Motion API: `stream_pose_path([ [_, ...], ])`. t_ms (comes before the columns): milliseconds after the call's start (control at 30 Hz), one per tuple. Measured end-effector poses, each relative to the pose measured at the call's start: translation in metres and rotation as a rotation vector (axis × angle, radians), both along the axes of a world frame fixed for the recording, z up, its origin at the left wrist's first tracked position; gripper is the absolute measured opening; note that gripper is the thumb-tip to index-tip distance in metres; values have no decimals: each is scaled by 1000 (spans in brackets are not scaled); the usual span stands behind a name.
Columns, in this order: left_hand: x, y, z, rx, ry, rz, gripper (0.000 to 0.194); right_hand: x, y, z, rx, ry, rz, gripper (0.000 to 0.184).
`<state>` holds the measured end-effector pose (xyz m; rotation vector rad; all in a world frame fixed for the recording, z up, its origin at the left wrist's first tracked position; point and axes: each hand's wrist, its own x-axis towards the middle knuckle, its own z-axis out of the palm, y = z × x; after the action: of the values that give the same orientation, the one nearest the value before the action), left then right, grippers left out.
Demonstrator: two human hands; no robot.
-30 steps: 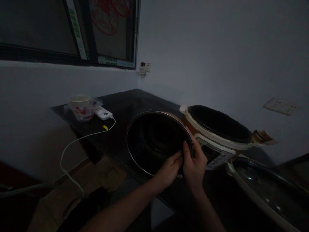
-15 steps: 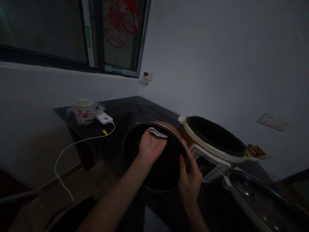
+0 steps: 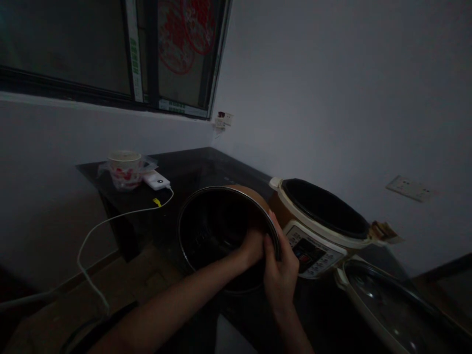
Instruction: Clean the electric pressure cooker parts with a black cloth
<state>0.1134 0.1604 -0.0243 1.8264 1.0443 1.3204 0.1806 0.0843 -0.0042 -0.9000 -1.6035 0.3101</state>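
A rice cooker's inner pot, dark inside and copper-coloured outside, is tilted with its mouth facing me. My right hand grips its right rim, thumb inside and fingers around the outer wall. Deep in the pot, my left hand is against the inner right side; its fingers are hidden. The white cloth seen under those fingers half a second ago is out of sight now. Just right of the pot stands the rice cooker body, its top uncovered and its button panel facing me.
The cooker's detached lid lies at the lower right. On the black table, a bagged paper tub and a white power bank sit at the far left; a white cable hangs off the edge. Walls border the table behind.
My left hand has moved from the pot's upper inner wall down and right, deeper inside, taking the cloth out of view. My right hand keeps its hold on the rim.
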Motion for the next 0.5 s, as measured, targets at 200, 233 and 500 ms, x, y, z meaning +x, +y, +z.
stream_pose_path([
  [200,-17,-19,-25,297,860,59,49,5,14,4,-64,62,-22,38],
  [233,-22,-22,-28,328,962,53,47,6,17,5,-67,69,-22,38],
  [500,-45,-33,-29,254,1016,-46,42,6,25,13,-63,41,-7,36],
])
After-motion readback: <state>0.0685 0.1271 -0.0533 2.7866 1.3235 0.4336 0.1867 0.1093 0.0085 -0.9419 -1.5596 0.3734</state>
